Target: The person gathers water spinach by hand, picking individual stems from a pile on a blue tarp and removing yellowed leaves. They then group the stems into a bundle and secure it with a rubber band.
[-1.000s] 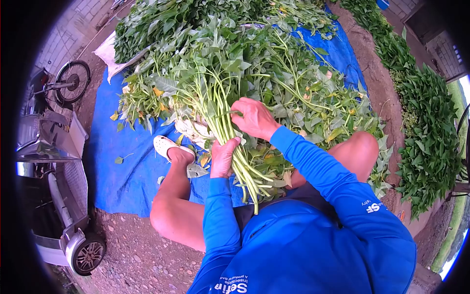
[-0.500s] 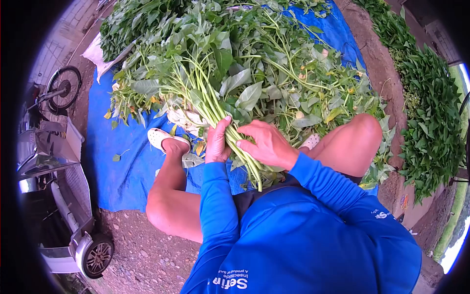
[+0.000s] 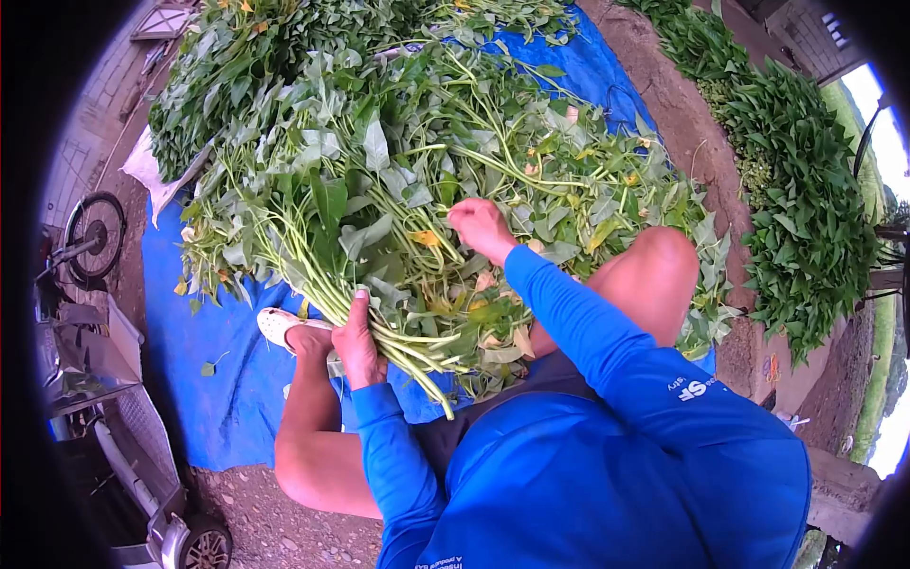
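Clenching stem bundle (image 3: 417, 349): left hand (image 3: 358, 343) | right hand (image 3: 485, 229) fingers (image 3: 462, 212) touch leaf pile (image 3: 398, 123), grasp unclear

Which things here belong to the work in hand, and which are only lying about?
In hand: left hand gripping the bundle of long green leafy stems; right hand in the loose heap of green leaves; blue plastic tarpaulin.
Lying about: black spoked wheel; white sack; dark green leaf stacks, right.

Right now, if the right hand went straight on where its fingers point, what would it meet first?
The right hand would meet the leaf pile just ahead; whether it touches is unclear.
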Available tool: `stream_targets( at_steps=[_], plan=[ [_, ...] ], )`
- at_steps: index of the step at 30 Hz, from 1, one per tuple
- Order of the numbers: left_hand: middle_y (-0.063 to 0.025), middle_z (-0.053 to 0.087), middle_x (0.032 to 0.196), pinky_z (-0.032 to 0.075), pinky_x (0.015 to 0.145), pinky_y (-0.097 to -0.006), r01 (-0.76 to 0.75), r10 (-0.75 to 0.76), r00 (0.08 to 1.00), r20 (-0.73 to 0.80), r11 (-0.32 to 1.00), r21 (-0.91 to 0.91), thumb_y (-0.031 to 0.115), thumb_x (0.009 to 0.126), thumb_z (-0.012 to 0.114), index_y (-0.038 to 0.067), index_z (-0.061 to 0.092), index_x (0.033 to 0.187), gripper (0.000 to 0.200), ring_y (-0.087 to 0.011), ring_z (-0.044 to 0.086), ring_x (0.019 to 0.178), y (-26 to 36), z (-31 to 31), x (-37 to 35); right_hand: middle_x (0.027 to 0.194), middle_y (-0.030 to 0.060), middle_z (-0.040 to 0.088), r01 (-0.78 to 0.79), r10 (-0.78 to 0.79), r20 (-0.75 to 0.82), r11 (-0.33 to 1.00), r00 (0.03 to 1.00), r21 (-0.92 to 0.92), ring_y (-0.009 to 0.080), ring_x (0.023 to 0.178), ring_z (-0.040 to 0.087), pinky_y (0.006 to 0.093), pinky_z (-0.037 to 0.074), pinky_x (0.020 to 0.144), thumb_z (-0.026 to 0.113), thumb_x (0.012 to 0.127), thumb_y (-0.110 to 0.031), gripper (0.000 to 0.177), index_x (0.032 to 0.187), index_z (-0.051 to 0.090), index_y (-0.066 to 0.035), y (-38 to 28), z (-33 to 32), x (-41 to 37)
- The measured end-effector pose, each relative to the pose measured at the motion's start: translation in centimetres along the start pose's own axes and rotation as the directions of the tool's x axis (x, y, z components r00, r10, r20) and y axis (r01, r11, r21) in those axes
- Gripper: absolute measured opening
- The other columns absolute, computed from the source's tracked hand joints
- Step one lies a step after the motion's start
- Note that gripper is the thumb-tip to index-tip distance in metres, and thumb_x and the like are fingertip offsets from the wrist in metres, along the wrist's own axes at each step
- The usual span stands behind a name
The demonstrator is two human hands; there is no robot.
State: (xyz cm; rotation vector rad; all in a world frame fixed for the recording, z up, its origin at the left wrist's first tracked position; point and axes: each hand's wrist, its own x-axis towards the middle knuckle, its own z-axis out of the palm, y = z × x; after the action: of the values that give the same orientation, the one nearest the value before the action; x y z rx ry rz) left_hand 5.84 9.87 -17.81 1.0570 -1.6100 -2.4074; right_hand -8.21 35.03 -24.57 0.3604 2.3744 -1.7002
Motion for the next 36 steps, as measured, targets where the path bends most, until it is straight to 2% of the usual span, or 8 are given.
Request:
stream_targets(
  at_steps=[2,5,12,17,23,31,32,36],
  plan=[
    [-0.0018,0.07,0.09,0.052,0.059,-0.0286,-0.051,0.052,0.999,-0.01,0.997,0.063,0.023,0.101,0.081,0.001,0.07,0.119,0.03,-0.0115,0.063,0.067,1.3,-1.1,0.3,0.103,0.0176,0.081,0.002,-0.105,-0.281,0.939,0.954,-0.343,0.0314,0.094,0.077,0.0402,0.06,0.088,0.07,0.089,-0.019,0.023,0.105,0.081,-0.007,6.0,-2.7,8.3],
    [-0.0005,0.069,0.089,0.05,0.058,-0.0271,-0.074,0.078,0.996,-0.039,0.993,0.091,0.021,0.1,0.081,0.002,0.07,0.12,0.03,-0.0099,0.061,0.065,3.1,-0.2,-1.3,0.123,0.0244,0.073,-0.089,-0.192,-0.332,0.735,0.923,-0.673,0.0442,0.118,0.068,0.0505,0.053,0.108,0.075,0.085,-0.028,0.041,0.12,0.075,-0.006,6.0,-8.2,10.7],
    [0.0007,0.068,0.095,0.049,0.063,-0.027,0.033,-0.03,0.999,-0.028,0.993,0.11,0.016,0.099,0.08,0.003,0.069,0.123,0.029,-0.0094,0.061,0.073,1.3,1.3,-0.1,0.139,0.0217,0.069,-0.142,0.053,-0.137,0.589,0.989,-0.796,0.0425,0.137,0.058,0.0594,0.041,0.118,0.078,0.089,-0.037,0.066,0.144,0.058,-0.006,5.8,-10.0,14.2],
    [0.0001,0.066,0.086,0.049,0.058,-0.0268,0.098,-0.096,0.995,-0.023,0.99,0.106,0.017,0.099,0.08,0.005,0.069,0.116,0.024,-0.0097,0.06,0.065,1.6,2.5,0.9,0.14,0.0253,0.067,-0.089,0.224,0.048,0.563,0.973,-0.822,0.0463,0.133,0.062,0.0638,0.042,0.114,0.065,0.101,-0.031,0.047,0.138,0.057,-0.003,5.2,-12.4,17.1],
    [-0.0003,0.066,0.079,0.049,0.053,-0.0268,0.05,-0.049,0.999,-0.013,0.997,0.051,0.024,0.097,0.083,0.004,0.07,0.109,0.026,-0.0108,0.06,0.058,2.8,3.7,0.1,0.125,0.0273,0.073,0.35,-0.007,0.377,0.386,0.926,-0.853,0.0467,0.119,0.069,0.0518,0.054,0.102,0.059,0.108,-0.032,0.041,0.136,0.061,-0.002,-8.0,-22.5,15.6],
    [-0.001,0.067,0.077,0.051,0.052,-0.0256,0.027,-0.025,0.999,0.039,0.999,-0.041,0.026,0.097,0.084,0.003,0.071,0.101,0.027,-0.0097,0.061,0.057,2.9,1.6,-1.0,0.114,0.0275,0.075,0.327,-0.194,0.291,0.191,0.937,-0.925,0.045,0.114,0.07,0.0532,0.053,0.097,0.057,0.108,-0.032,0.039,0.12,0.07,0.002,-31.6,-27.3,5.6],
    [-0.0012,0.067,0.077,0.051,0.052,-0.0257,0.024,-0.022,0.999,0.04,0.998,-0.055,0.025,0.097,0.084,0.002,0.071,0.101,0.027,-0.0098,0.062,0.057,3.1,1.4,-1.2,0.102,0.0227,0.076,0.356,-0.344,0.276,0.196,0.897,-0.914,0.0378,0.096,0.075,0.0502,0.056,0.086,0.058,0.108,-0.034,0.04,0.119,0.07,0.003,-32.8,-28.7,5.3],
    [-0.0025,0.068,0.079,0.053,0.052,-0.0266,0.012,-0.003,0.996,0.089,0.995,-0.104,0.023,0.097,0.084,0.001,0.071,0.106,0.027,-0.0112,0.063,0.058,3.3,0.7,-1.5,0.08,0.0061,0.066,0.272,-0.343,0.116,0.451,0.932,-0.85,0.0152,0.068,0.062,0.0364,0.052,0.066,0.06,0.11,-0.037,0.039,0.108,0.067,0.001,-39.6,-27.6,-1.0]
  ],
)
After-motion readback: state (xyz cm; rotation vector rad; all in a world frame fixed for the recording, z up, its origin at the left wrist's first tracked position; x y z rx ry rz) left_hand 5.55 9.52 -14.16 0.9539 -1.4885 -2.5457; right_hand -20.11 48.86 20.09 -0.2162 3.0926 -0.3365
